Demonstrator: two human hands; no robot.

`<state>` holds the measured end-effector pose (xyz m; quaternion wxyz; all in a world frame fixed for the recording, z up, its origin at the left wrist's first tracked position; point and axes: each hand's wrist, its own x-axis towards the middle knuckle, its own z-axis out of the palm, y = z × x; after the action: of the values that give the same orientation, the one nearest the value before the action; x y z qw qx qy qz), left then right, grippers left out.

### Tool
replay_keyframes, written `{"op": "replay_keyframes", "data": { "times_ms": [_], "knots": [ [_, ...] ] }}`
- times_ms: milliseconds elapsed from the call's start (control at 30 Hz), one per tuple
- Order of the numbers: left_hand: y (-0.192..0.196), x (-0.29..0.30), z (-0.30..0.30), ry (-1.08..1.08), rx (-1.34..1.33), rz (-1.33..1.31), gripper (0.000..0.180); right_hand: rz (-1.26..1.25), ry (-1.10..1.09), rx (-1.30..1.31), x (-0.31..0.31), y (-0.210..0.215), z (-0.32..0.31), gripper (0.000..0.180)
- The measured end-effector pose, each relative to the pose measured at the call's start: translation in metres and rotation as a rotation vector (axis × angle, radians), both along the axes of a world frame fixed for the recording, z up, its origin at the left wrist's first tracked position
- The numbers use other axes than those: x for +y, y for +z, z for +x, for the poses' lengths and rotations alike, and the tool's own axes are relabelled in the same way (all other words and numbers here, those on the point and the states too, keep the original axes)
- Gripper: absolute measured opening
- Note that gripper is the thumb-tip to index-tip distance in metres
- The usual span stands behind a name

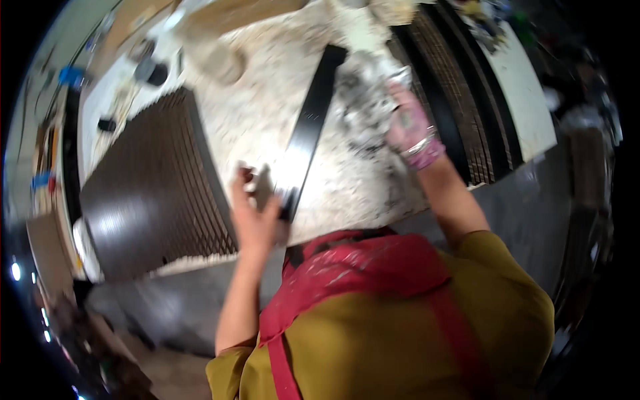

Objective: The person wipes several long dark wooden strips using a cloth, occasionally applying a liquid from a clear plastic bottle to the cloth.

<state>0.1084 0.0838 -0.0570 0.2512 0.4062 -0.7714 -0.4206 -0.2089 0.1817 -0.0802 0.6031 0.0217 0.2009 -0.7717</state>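
Note:
A long, flat black strip (308, 127) lies slanted across the middle of the worktable. My left hand (253, 217) is at the strip's near end, bare and blurred, with its fingers apart; a dark red spot shows at one fingertip. I cannot tell whether it touches the strip. To the right of the strip, my right hand (410, 130) wears a pink glove with something shiny round the wrist. Its fingers are closed on a crumpled white rag (365, 100) smudged with black and grey. The glove hides part of the rag.
Many dark strips lie side by side in a stack (153, 190) on the left. More black and brown strips (460, 100) are lined up on the right. A dark round container (151, 71) stands at the back left. The pale tabletop (247, 113) has dark smears.

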Motion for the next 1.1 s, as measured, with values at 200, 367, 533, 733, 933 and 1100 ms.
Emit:
{"op": "replay_keyframes", "data": {
  "times_ms": [200,367,533,733,933,1100],
  "knots": [
    [-0.049,0.068,0.042,0.196,-0.311,-0.329,0.097,0.500,0.218,1.150,-0.044,0.041,0.067,0.025],
    [-0.062,0.066,0.041,0.299,-0.131,-0.344,0.099,-0.402,0.284,2.581,-0.040,-0.008,0.186,0.023],
    [-0.067,0.070,0.047,0.351,-0.097,-0.287,0.105,0.014,0.368,2.435,-0.069,0.012,0.141,0.021],
    [-0.066,0.065,0.039,0.341,-0.153,-0.330,0.105,-0.391,0.441,2.543,-0.045,-0.010,0.181,0.018],
    [-0.072,0.064,0.036,0.334,-0.119,-0.328,0.102,-0.245,0.470,2.617,-0.051,0.008,0.192,0.015],
    [-0.070,0.067,0.044,0.318,-0.166,-0.326,0.097,0.081,0.435,2.378,-0.066,0.023,0.152,0.024]
  ]
}}
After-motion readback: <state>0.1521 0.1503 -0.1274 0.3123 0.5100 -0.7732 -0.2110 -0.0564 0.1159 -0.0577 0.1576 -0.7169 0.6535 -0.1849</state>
